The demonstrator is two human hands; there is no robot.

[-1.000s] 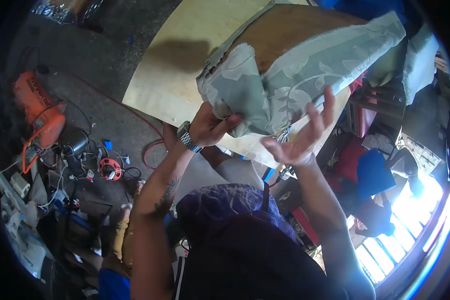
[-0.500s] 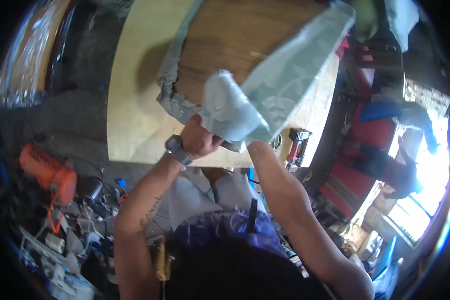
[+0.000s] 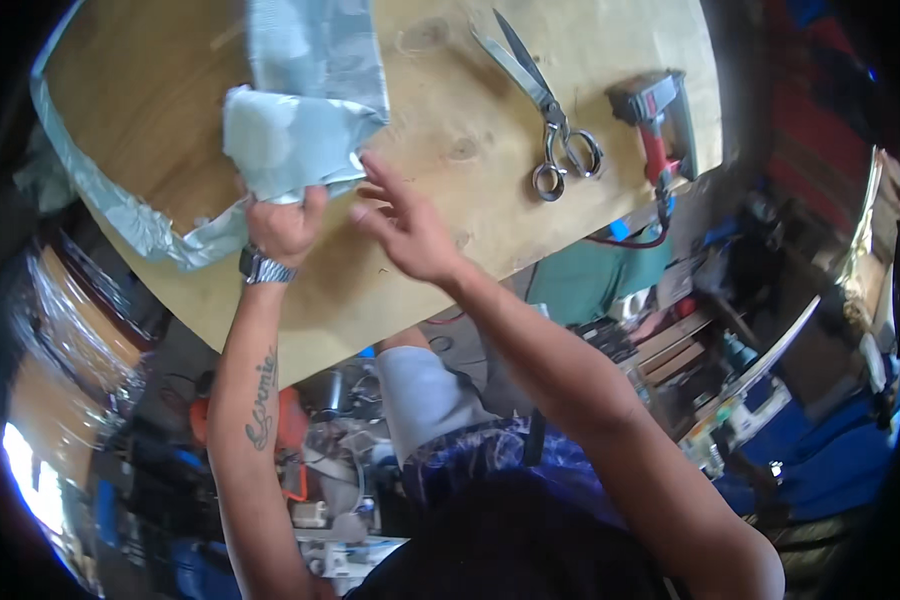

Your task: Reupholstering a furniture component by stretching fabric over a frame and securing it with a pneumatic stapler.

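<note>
A brown wooden panel (image 3: 150,110) lies at the left of the table, with silvery-grey sheet material (image 3: 315,55) wrapped over its edges. At the near corner, a flap of this sheet is folded over, showing its pale backing. My left hand (image 3: 285,222) is closed on the folded sheet at that corner, its thumb on top. My right hand (image 3: 408,225) is held just right of the flap, fingers apart with nothing in them. Large metal scissors (image 3: 548,105) lie with blades parted, right of the panel. Beyond them rests a staple gun (image 3: 658,130) with a red handle.
The plywood tabletop (image 3: 460,150) ends at a near edge in front of my legs. A dark red hose (image 3: 630,242) runs from the staple gun off that edge. An orange tank (image 3: 285,420) and clutter crowd the floor. Plastic-wrapped boards (image 3: 80,350) stand at the left.
The view has swung right, bringing the scissors and the whole staple gun into sight. My right hand, hidden behind the sheet before, is now out and apart from it. My left hand still grips the corner.
</note>
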